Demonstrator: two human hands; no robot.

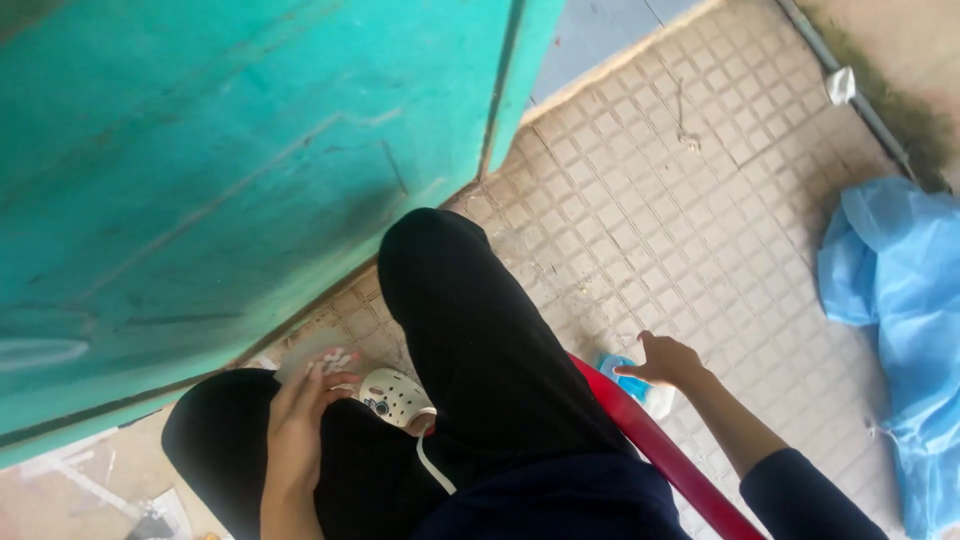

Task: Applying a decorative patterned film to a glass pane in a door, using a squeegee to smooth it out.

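A teal door point(220, 170) filled the view on my left. My left hand point(300, 415) lay flat on my knee, fingers loose and together, closed on nothing, its fingertips touching a pale perforated clog point(393, 397) wedged between my black trouser legs point(470, 340). Past the red rim of my seat point(660, 450), my right hand point(668, 362) reached down to a small blue and white thing point(630, 385) on the tiled floor point(690, 220), fingers spread and just touching it, not yet clamped. I judged a firm pinch low on it best. A blue plastic bag point(895, 300) lay well apart.
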